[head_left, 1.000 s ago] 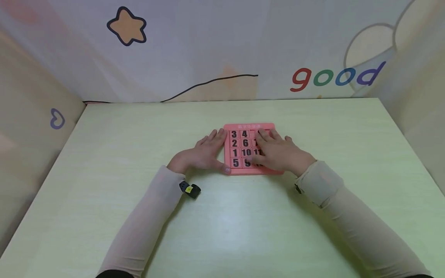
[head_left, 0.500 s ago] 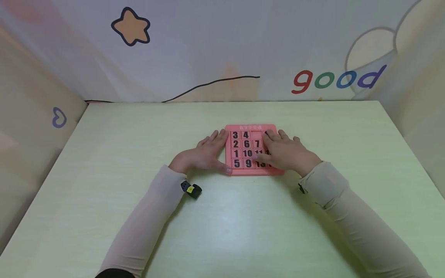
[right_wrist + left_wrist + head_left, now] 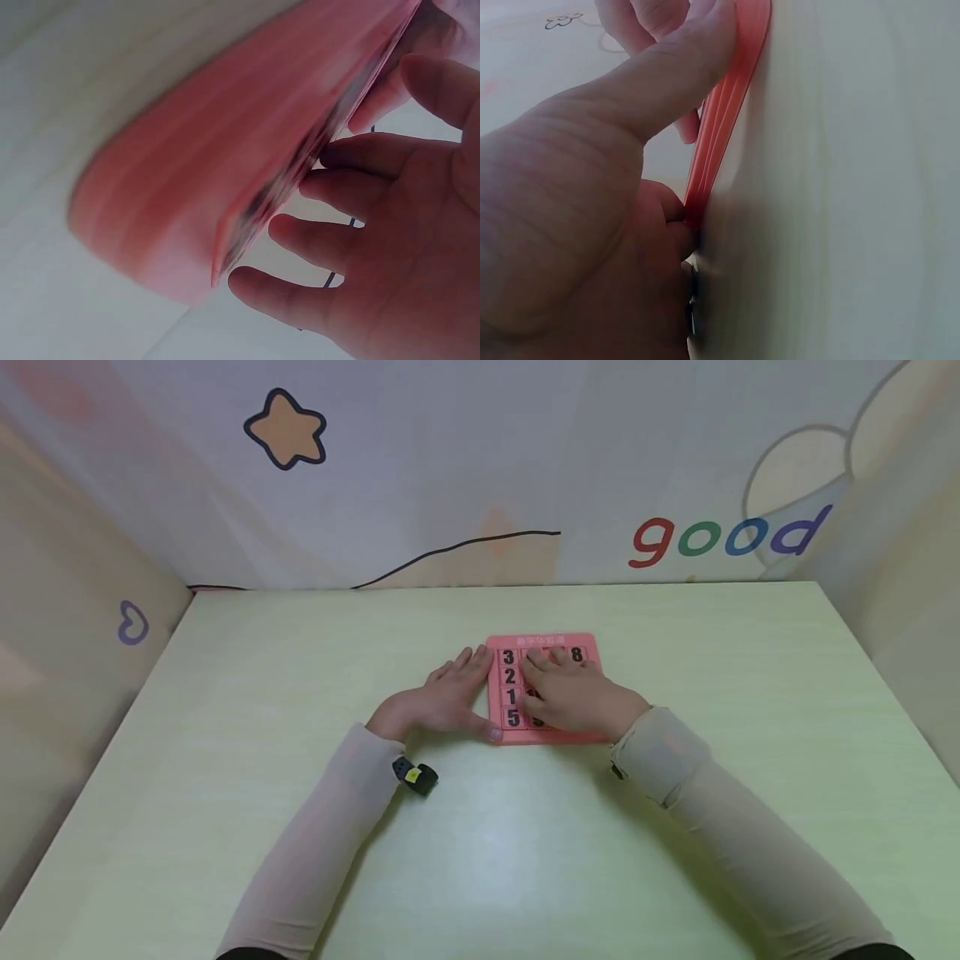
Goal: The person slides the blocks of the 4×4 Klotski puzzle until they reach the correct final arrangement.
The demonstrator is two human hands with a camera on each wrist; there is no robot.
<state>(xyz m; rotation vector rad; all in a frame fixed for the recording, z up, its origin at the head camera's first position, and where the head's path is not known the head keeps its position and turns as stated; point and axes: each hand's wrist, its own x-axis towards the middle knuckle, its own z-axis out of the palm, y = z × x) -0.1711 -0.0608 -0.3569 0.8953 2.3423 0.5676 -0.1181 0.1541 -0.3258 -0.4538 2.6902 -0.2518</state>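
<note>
A pink sliding number puzzle (image 3: 551,641) lies flat on the table, its printed strip at the far side. My left hand (image 3: 435,702) rests at its left edge with fingers spread, the thumb by the near left corner. In the left wrist view, the thumb and fingers lie along the puzzle's side wall (image 3: 724,120). My right hand (image 3: 577,697) lies over the middle and right columns, fingertips on the top rows. Tiles 3, 2, 1 and 5 show in the left column, and the 8 tile (image 3: 577,655) at top right. Most other tiles are hidden under the right hand.
The pale green table (image 3: 480,860) extends around the puzzle. Behind it stands a printed backdrop (image 3: 450,468) with a star and the word "good". A small black device (image 3: 416,776) sits at the left cuff.
My right hand first shifts right, uncovering the gap in the top row's third column, then slides left over the board, uncovering the 8. My left hand stays at the left edge.
</note>
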